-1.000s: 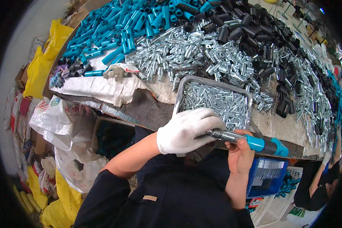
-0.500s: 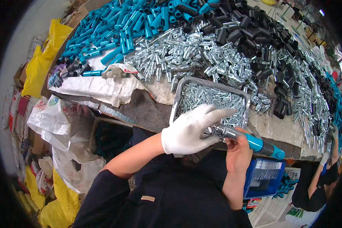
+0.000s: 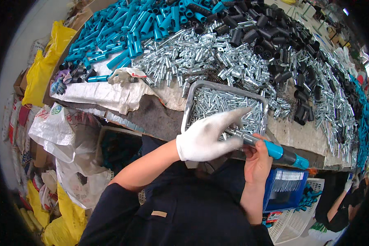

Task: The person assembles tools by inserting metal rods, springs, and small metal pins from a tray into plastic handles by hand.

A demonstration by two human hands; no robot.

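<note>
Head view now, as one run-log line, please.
right hand: bare, holds teal-black tubular assembly | left hand: white-gloved, open at metal end | nearby: tray of metal pins

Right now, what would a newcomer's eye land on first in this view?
Probably the big heap of turquoise tubes at the back left, beside silver metal parts in the middle. Next, front and centre, the turquoise-and-silver piece held in the bare right hand, with the white-gloved left hand at its left end, near a grey tray of small metal pins.
</note>
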